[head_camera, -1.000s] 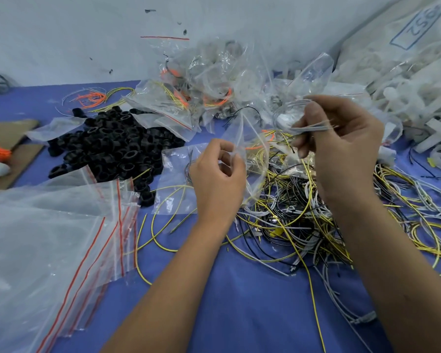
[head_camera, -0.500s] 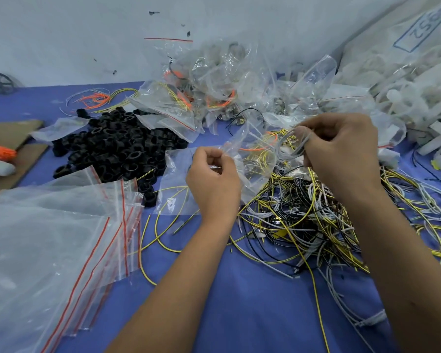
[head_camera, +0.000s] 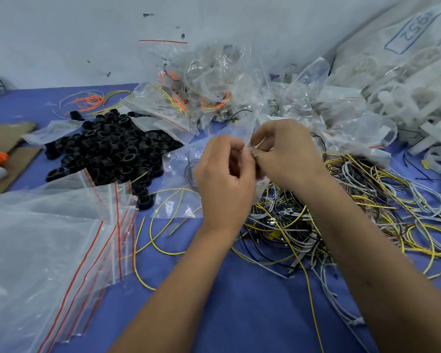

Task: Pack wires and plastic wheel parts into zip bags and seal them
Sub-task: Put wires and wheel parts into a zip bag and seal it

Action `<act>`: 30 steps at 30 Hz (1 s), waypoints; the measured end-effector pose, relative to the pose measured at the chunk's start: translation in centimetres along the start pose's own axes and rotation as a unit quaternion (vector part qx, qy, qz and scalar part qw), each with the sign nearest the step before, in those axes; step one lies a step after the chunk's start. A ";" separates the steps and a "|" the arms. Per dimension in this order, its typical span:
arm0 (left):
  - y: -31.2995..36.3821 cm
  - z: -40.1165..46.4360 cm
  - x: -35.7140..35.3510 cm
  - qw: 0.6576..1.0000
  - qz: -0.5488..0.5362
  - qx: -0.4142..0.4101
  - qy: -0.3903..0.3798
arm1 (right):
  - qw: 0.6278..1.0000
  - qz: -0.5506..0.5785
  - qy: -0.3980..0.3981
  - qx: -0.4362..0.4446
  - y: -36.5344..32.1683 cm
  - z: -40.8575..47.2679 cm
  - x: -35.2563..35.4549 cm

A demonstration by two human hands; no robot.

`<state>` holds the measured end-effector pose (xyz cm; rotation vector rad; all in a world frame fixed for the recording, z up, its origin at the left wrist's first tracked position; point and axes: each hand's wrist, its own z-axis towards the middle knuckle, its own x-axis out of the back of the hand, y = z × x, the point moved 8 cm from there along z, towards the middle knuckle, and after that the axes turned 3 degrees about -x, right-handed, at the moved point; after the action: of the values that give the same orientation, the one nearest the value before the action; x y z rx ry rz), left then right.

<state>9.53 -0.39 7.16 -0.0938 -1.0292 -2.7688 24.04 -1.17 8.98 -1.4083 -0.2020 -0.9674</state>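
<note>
Right hand [head_camera: 288, 154] has dropped in to meet left hand [head_camera: 224, 174] at centre; both pinch the clear zip bag [head_camera: 181, 161] mouth, thin grey wire bundle going inside. Loose wire tangle [head_camera: 341, 207] at 3 o'clock on the blue worktop [head_camera: 239, 314]. Sealing looks next.

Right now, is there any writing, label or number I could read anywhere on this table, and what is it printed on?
"1952", as far as it can be read: blue digits, upside down in a blue box, on the big white sack at the far right.
Nothing else carries readable text; the zip bags show only plain red seal lines.
</note>
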 end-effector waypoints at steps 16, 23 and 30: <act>-0.8 0.1 1.1 0.997 0.004 0.033 0.063 | 0.980 -0.007 -0.188 0.057 -1.5 -0.1 -5.5; -4.3 -0.9 -0.1 0.979 -0.048 0.190 0.049 | 0.995 0.043 -0.080 0.034 0.9 0.3 -1.1; -7.2 -1.8 1.8 0.935 -0.070 0.303 0.170 | 0.997 0.032 0.066 0.001 4.0 1.7 6.4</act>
<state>6.35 3.49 1.42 0.5408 -1.7638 -2.3159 31.38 -3.00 10.53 -1.3356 -0.0606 -1.0026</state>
